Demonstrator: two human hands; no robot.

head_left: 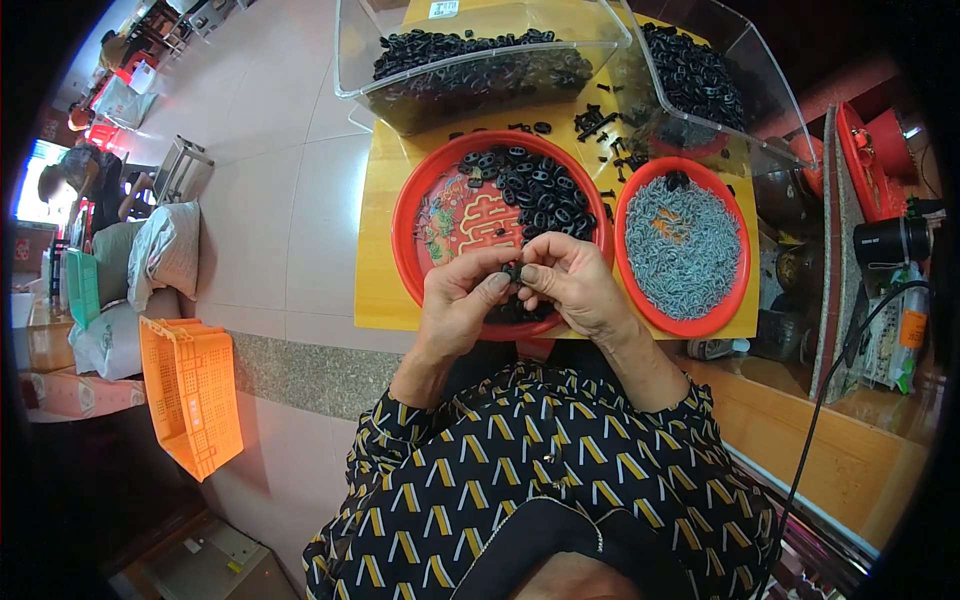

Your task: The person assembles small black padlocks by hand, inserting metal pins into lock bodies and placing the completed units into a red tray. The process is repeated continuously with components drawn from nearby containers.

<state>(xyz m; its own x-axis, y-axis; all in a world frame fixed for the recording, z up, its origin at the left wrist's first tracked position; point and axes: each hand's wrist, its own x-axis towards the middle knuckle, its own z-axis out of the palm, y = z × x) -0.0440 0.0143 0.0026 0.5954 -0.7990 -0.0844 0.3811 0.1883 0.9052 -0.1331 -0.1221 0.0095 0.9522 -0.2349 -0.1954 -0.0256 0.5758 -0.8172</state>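
My left hand (458,297) and my right hand (571,281) meet over the near part of a round red tray (403,215). Thumbs and fingertips of both pinch a small black plastic part (514,271) between them; the fingers cover most of it. Black oval parts with two holes (548,195) lie heaped on the tray's right side, and more dark ones sit below my hands. The patterned red and gold tray bottom shows at the left. To the right, a smaller red tray (745,262) holds many small silver screws (683,255), with one black piece at its far edge.
Two clear plastic bins (482,75) (765,60) of black parts stand at the table's far side. Loose black pieces (597,122) are scattered on the yellow table (375,290). An orange crate (190,395) and sacks (165,250) are on the left; another person (95,185) bends over farther back.
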